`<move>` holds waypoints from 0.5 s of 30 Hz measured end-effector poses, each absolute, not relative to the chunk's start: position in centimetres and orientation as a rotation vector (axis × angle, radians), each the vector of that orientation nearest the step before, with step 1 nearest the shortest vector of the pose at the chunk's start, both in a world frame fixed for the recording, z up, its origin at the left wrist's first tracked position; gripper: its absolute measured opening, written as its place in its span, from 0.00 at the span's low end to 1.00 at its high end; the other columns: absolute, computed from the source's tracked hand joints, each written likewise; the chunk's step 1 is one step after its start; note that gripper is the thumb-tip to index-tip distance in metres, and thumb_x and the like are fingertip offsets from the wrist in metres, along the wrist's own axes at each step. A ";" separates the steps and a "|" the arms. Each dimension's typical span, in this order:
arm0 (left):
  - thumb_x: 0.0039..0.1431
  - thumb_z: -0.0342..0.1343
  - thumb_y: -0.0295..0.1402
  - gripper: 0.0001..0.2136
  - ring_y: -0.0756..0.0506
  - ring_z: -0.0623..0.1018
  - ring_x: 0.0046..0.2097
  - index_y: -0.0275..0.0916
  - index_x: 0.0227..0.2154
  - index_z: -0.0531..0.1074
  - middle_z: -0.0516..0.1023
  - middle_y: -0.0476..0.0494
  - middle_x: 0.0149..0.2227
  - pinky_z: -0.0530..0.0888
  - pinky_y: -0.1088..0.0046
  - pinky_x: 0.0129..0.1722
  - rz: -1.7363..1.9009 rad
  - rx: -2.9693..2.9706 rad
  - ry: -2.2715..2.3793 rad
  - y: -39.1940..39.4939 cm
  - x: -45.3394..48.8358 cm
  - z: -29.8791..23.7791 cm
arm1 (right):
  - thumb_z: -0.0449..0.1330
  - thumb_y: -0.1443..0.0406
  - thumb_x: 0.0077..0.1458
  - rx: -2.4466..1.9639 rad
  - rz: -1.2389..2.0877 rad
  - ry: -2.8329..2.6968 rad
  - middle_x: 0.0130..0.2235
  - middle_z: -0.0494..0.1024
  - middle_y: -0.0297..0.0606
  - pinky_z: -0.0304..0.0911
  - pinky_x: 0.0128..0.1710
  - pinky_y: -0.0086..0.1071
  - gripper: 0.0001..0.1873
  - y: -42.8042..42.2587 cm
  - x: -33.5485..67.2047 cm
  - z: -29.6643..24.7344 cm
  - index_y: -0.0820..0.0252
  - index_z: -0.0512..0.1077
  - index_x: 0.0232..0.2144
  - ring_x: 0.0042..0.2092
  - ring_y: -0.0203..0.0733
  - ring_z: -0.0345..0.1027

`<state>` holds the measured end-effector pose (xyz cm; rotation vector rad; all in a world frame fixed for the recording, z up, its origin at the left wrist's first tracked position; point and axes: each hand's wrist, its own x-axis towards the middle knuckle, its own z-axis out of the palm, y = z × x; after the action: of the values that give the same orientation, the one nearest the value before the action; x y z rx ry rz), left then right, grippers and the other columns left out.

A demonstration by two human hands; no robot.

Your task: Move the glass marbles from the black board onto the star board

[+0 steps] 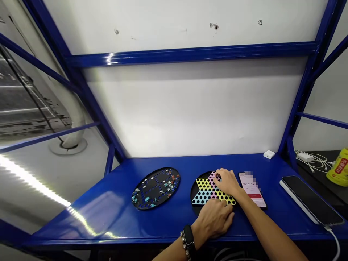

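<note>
A Chinese checkers board point(205, 195) with a star of pink, yellow and light blue points, pierced by dark holes, lies on a round black base. My right hand point(227, 181) reaches across its upper right side, fingers curled at the pink point. My left hand point(216, 216), with a black band and a bead bracelet at the wrist, bends its fingers over the board's front edge. The hands cover the board's right and front parts. Left of it, a round black board point(160, 188) carries several marbles, mostly teal, white and orange, in its holes and rim.
A phone point(252, 190) showing a timer lies just right of the board. Farther right a dark phone rests on a white power bank point(299, 203) with a cable. A small white case point(269, 154) sits at the back. Blue frame posts point(301, 90) bound the shelf; a yellow container point(338, 170) stands beyond.
</note>
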<state>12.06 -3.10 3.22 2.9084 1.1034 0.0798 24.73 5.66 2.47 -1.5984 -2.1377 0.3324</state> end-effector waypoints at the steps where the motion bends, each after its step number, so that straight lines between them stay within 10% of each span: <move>1: 0.67 0.45 0.38 0.12 0.46 0.77 0.32 0.39 0.33 0.71 0.77 0.45 0.32 0.70 0.70 0.33 0.086 2.911 1.090 -2.9 11.9 3.2 | 0.53 0.62 0.62 -1.601 0.331 -2.137 0.39 0.75 0.37 0.49 0.43 0.35 0.09 5.7 24.7 2.5 0.57 0.71 0.34 0.42 0.42 0.67; 15: 0.68 0.40 0.37 0.18 0.48 0.75 0.28 0.40 0.26 0.69 0.77 0.47 0.26 0.62 0.72 0.29 0.359 2.619 1.430 -0.9 7.7 4.1 | 0.53 0.60 0.61 -1.666 0.224 -2.186 0.41 0.75 0.39 0.50 0.43 0.37 0.08 5.6 24.8 2.4 0.57 0.70 0.37 0.43 0.44 0.67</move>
<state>7.72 -0.88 4.05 2.6187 1.4296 0.3588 24.77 5.60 2.43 -1.6663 -2.1861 0.2241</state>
